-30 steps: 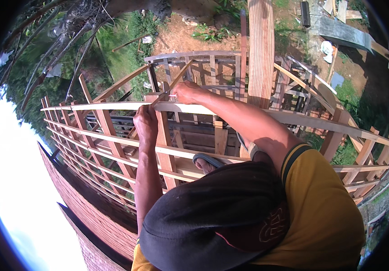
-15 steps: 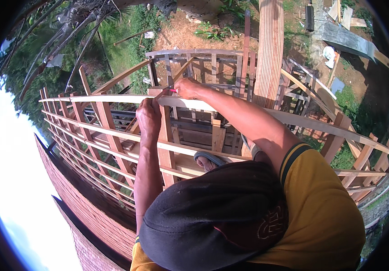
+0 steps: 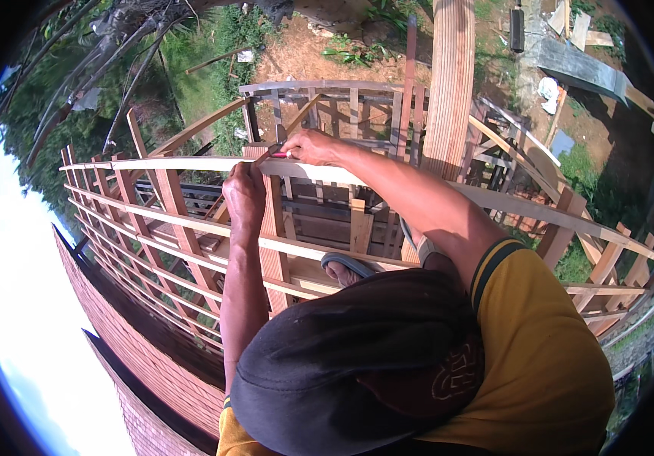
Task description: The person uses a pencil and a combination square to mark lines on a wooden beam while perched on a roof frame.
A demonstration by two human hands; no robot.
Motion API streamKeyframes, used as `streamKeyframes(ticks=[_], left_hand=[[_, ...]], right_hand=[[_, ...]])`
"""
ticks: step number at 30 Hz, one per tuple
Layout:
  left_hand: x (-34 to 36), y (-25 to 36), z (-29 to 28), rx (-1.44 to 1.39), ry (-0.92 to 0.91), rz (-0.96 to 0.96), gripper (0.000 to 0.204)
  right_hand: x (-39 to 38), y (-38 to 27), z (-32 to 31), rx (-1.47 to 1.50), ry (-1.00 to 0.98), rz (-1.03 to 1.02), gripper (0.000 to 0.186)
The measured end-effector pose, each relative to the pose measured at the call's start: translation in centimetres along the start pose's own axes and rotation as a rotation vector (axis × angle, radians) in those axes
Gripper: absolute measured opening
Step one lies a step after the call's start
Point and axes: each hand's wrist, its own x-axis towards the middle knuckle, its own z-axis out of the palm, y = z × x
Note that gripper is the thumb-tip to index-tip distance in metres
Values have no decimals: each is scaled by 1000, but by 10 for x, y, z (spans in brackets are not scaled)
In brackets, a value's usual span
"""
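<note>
My left hand [image 3: 244,190] is closed just below the top pale wooden batten [image 3: 190,164], beside an upright post [image 3: 274,258]. A short, thin brown piece [image 3: 264,158] sticks up from its fingers; its kind is too small to make out. My right hand [image 3: 310,147] rests at the far side of that batten, closed around a slim red-and-dark tool [image 3: 281,152]. The tool's end meets or nearly meets the brown piece, close to the post's top. Most of the tool is hidden by my fingers.
Rows of battens and posts form a timber frame around me. A thick upright beam [image 3: 452,91] rises to the right of my right arm. Sandalled feet [image 3: 346,267] stand on boards below. A shingled roof [image 3: 137,319] lies at left; ground and plants show far below.
The whole view has shifted slightly, moving the scene a little left. Both hands stay together at the batten, and the red-and-dark tool remains against or near the brown piece.
</note>
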Motion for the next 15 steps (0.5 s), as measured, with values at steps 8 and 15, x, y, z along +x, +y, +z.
streamKeyframes(ticks=[8,15], left_hand=[[5,6,1,0,-24,-8,21],[-3,-4,0,23,0,-30,21]], right_hand=[[10,11,-5,574,-24,290,34],[-3,-12,-1,164,-17,155,32]])
